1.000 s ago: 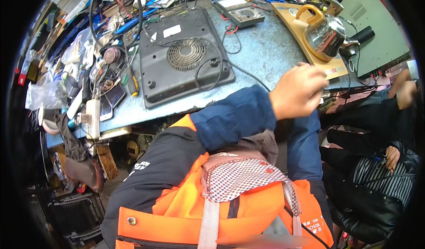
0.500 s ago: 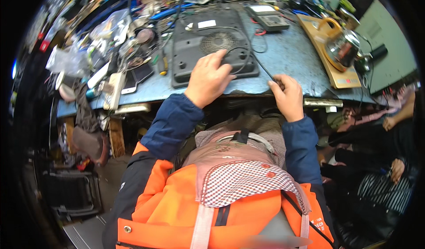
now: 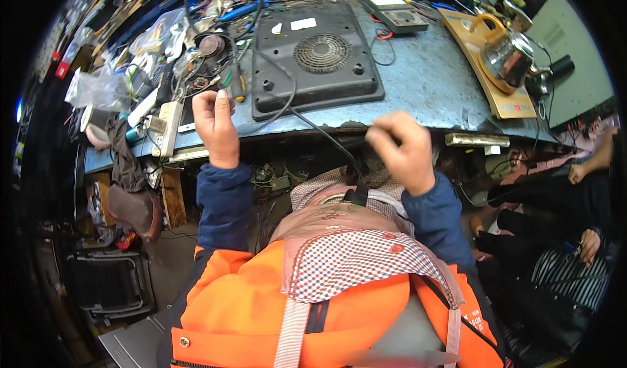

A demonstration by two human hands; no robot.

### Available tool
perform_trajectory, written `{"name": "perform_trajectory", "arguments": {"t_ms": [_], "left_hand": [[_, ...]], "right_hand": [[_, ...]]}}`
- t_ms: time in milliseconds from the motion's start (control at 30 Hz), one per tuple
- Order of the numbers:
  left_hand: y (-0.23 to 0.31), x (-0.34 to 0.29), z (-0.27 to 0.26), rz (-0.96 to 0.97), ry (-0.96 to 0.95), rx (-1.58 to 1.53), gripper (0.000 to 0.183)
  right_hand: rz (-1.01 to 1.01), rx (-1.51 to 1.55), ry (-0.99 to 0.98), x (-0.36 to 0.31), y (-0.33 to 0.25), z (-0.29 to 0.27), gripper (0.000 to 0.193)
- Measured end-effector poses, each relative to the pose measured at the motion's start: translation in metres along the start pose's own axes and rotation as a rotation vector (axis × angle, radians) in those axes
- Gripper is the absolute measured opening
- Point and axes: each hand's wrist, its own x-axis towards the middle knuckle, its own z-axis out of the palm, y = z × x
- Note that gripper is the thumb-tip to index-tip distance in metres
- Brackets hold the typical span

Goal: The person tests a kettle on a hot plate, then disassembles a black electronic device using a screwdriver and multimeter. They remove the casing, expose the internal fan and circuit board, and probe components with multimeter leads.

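A black flat appliance [image 3: 313, 74] with a round fan grille lies bottom up on the blue bench; it looks like an induction cooker. Its black cord [image 3: 320, 131] runs over the left part of the base, crosses the bench's front edge and drops towards my lap. My left hand [image 3: 217, 129] is raised at the front edge, left of the appliance, fingers curled and thumb up; whether anything is inside is hidden. To the right of the cord, my right hand [image 3: 405, 149] hovers in front of the bench, blurred, with curled fingers. Neither hand touches the appliance.
A multimeter [image 3: 396, 19] with a red lead lies behind the appliance on the right. A glass kettle [image 3: 506, 64] stands on a wooden-coloured board [image 3: 457, 38]. A white power strip [image 3: 168, 129], plastic bags [image 3: 98, 92] and tangled parts crowd the left. Another person's hand [image 3: 589, 247] shows at right.
My left hand has moved left off the appliance, its fingers curling. My right hand has come nearer to me and let go of the cord, which now hangs over the edge.
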Motion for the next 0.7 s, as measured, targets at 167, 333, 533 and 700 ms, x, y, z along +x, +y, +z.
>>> {"name": "perform_trajectory", "arguments": {"t_ms": [167, 333, 533, 700], "left_hand": [[-0.012, 0.003, 0.006, -0.293, -0.238, 0.085, 0.058], [-0.015, -0.014, 0.035, -0.219, -0.302, 0.285, 0.075], [0.023, -0.053, 0.037, -0.209, -0.273, 0.139, 0.082], [0.05, -0.076, 0.021, -0.308, -0.328, 0.134, 0.069]], "right_hand": [[0.116, -0.24, 0.175, 0.047, 0.052, 0.005, 0.055], [0.118, -0.344, 0.001, 0.048, 0.068, 0.039, 0.088], [0.261, -0.231, 0.025, 0.02, 0.042, 0.015, 0.078], [0.365, -0.1, 0.136, -0.017, 0.029, -0.027, 0.055]]}}
